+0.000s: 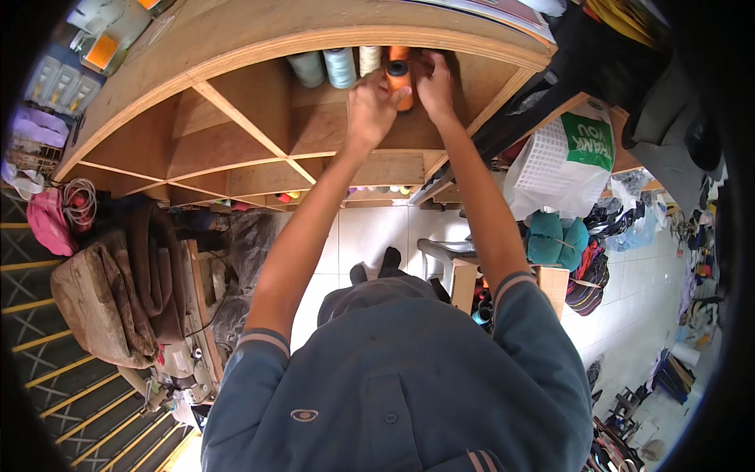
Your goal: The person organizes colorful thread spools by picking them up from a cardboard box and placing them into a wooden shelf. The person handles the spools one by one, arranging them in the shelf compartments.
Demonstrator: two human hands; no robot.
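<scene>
My left hand is closed around an orange thread spool with a black top, held upright inside an upper compartment of the wooden shelf. Just to the right, my right hand has its fingers curled in; what they pinch, if anything, is hidden. Behind the held spool another orange spool shows in part. Left of it a cream spool, a light blue spool and a grey-green spool stand in a row.
Wooden dividers split the shelf into compartments, with more coloured spools lower down. A white plastic bag hangs at the right, above a teal bundle. Brown folded cloth lies at the left, near a sewing machine.
</scene>
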